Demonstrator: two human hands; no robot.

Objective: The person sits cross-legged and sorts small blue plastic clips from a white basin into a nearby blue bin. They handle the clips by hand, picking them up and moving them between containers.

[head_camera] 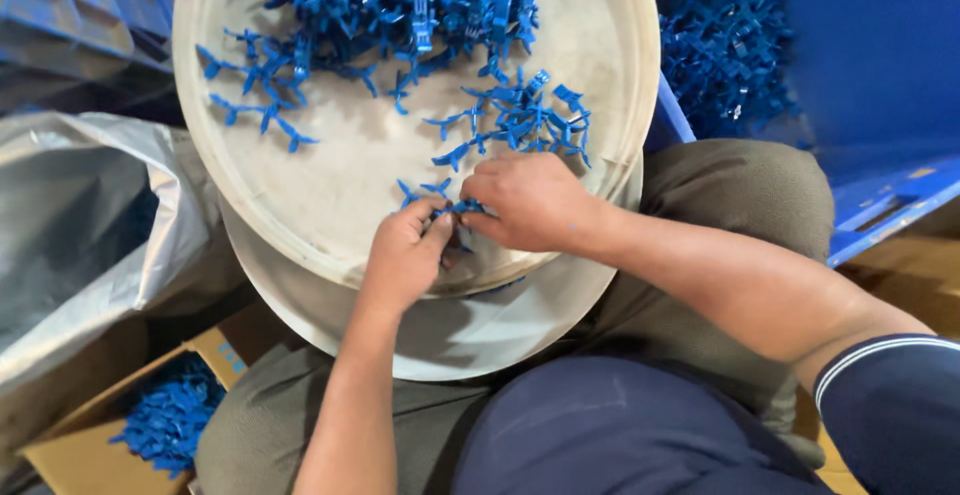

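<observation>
The left hand (403,253) and the right hand (527,200) meet at the near edge of a round cream tray (330,185), fingers pinched together on one small blue plastic propeller piece (462,209). That tray rests on a second, similar tray (470,330) across the person's lap and carries a loose heap of blue pieces (400,5), too many and too tangled to count. A cardboard box (75,445) at lower left holds more, a blue bin (880,85) at upper right holds another pile, and a silvery plastic bag (90,215) lies at left.
</observation>
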